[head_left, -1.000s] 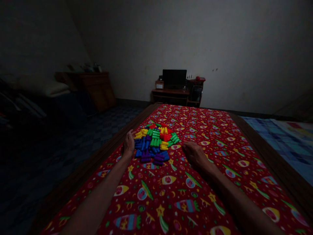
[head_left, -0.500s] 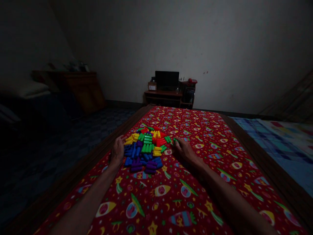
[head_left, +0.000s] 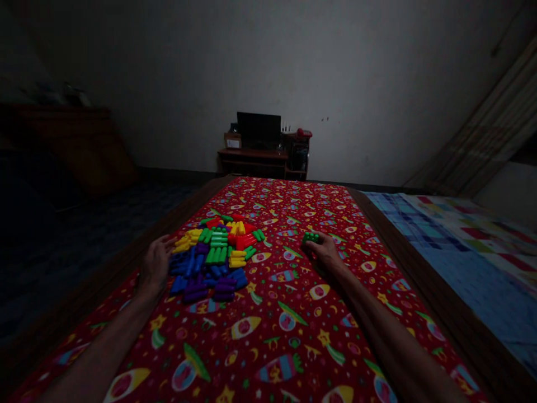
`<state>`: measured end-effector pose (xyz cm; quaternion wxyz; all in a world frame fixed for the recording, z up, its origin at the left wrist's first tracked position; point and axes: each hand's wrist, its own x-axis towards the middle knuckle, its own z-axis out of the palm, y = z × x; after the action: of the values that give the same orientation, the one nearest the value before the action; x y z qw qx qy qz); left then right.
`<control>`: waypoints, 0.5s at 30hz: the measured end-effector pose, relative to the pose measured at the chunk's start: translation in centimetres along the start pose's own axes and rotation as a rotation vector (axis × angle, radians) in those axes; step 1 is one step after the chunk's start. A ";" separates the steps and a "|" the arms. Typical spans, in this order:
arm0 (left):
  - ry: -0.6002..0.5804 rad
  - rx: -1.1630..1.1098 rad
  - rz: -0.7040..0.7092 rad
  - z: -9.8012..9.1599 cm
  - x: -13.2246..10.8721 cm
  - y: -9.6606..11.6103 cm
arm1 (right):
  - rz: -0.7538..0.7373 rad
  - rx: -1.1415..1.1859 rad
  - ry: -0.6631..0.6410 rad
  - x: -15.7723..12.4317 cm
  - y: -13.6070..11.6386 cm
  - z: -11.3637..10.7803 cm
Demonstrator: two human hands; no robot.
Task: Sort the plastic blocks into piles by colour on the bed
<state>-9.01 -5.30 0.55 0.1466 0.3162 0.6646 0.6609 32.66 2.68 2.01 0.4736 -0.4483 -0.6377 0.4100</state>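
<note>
A pile of plastic blocks [head_left: 216, 256] in green, yellow, red, blue and purple lies on the red patterned cloth [head_left: 272, 296]. At the pile's left edge is my left hand [head_left: 156, 262], its fingers apart and resting beside the yellow and blue blocks, holding nothing. Off to the right of the pile, my right hand [head_left: 322, 249] has its thumb and fingers closed round a green block [head_left: 311, 237], just above or on the cloth.
Beyond the cloth's far end stands a desk [head_left: 251, 154] with a dark monitor [head_left: 259, 129] and a red telephone [head_left: 304, 133]. A wooden cabinet [head_left: 71, 145] is at the left. Checked bedding [head_left: 423, 224] lies to the right, near a curtain [head_left: 474, 134].
The view has turned to the right. My right hand has moved away from the pile to the right with the green block, which now shows more clearly. My left hand remains beside the pile.
</note>
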 end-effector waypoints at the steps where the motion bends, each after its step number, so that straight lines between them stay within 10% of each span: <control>1: 0.005 0.006 0.004 0.0 0.1 -0.1 | 0.038 0.017 0.017 0.1 0.0 -0.3; 15: -0.011 -0.029 -0.035 0.0 0.1 0.4 | 0.030 -0.503 0.531 1.5 4.9 -15.9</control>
<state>-9.03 -5.25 1.00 0.1664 0.3060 0.6597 0.6660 48.79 6.98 1.15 0.4916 -0.6508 -0.5667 0.1168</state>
